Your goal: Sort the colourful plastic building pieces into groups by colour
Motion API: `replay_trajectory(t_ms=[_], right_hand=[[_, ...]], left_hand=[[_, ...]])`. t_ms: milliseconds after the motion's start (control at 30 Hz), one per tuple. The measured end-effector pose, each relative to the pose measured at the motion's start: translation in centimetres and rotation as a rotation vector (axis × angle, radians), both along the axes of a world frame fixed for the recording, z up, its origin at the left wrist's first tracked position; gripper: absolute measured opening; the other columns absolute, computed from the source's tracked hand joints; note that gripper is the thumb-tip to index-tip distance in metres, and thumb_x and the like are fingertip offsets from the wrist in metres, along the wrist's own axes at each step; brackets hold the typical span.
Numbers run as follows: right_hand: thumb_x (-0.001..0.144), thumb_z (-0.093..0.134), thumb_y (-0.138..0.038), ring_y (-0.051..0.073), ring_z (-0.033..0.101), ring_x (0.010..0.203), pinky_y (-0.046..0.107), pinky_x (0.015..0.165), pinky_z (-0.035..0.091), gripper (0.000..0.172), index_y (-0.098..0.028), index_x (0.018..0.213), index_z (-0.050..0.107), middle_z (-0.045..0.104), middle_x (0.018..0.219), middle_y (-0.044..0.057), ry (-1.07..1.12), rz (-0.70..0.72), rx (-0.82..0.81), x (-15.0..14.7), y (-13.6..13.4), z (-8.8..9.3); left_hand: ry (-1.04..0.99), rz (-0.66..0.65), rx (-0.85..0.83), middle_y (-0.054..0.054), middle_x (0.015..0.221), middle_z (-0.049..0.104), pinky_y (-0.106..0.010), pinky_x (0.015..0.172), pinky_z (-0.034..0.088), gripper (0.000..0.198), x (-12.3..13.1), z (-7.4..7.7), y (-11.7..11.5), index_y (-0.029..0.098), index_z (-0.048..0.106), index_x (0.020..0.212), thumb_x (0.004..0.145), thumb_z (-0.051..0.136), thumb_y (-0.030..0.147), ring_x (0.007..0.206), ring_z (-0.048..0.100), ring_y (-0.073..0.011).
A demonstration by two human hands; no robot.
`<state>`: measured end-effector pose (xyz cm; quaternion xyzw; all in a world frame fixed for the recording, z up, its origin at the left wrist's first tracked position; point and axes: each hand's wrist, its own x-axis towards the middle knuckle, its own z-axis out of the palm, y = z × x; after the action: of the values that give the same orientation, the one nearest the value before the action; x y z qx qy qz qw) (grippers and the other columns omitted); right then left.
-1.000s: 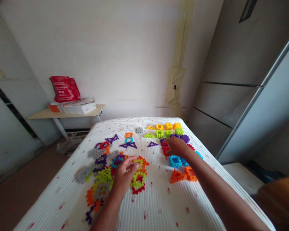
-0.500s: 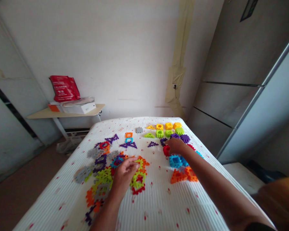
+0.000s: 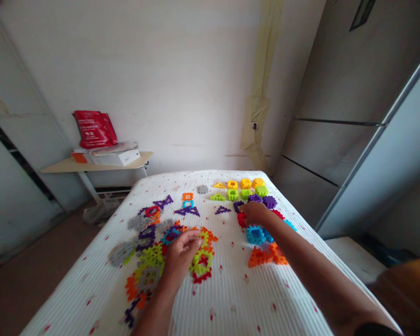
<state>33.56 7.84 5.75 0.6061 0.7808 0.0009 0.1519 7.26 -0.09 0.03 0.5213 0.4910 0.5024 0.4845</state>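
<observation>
My left hand (image 3: pixel 186 241) hovers over a mixed pile of flat toothed building pieces, thumb and fingers apart with nothing between them. Beside it lie lime green pieces (image 3: pixel 200 262) and an orange piece (image 3: pixel 210 234). My right hand (image 3: pixel 255 213) reaches into the sorted rows, its fingers bent together. Its fingertips are by a purple square block (image 3: pixel 237 206) and just above a red block (image 3: pixel 242 219); what they grip, if anything, is hidden. A purple triangle (image 3: pixel 222 210) lies left of them. Blue blocks (image 3: pixel 255 234) and orange blocks (image 3: pixel 261 256) sit under the right forearm.
Yellow blocks (image 3: pixel 245 183) and green blocks (image 3: pixel 246 194) form the far rows. A grey piece (image 3: pixel 203 189) and a joined purple, blue and orange figure (image 3: pixel 188 204) lie left of them. Grey gears (image 3: pixel 122 253) edge the pile. A side table (image 3: pixel 56 166) stands at the left wall.
</observation>
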Motion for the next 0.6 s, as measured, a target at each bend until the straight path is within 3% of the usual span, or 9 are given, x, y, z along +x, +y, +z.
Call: replay_trajectory(t_ms=[433, 600], right_hand=[[0.059, 0.070, -0.023, 0.028, 0.063, 0.091, 0.032, 0.067, 0.048, 0.052, -0.022, 0.110, 0.063, 0.069, 0.097, 0.009, 0.015, -0.015, -0.025, -0.06, 0.37, -0.21], [0.058, 0.072, -0.028, 0.030, 0.062, 0.094, 0.032, 0.069, 0.047, 0.055, -0.024, 0.112, 0.062, 0.068, 0.100, 0.009, 0.034, -0.032, -0.001, 0.28, 0.22, 0.59]], left_hand=[[0.019, 0.030, 0.005, -0.006, 0.076, 0.070, -0.028, 0.069, 0.049, 0.030, 0.04, 0.29, -0.04, 0.014, 0.067, 0.085, 0.062, 0.066, 0.034, 0.073, 0.065, -0.0191], [0.039, 0.083, 0.016, -0.006, 0.078, 0.070, -0.028, 0.068, 0.049, 0.029, -0.34, 0.30, 0.14, 0.015, 0.068, 0.083, 0.062, 0.066, 0.034, 0.076, 0.064, -0.0200]])
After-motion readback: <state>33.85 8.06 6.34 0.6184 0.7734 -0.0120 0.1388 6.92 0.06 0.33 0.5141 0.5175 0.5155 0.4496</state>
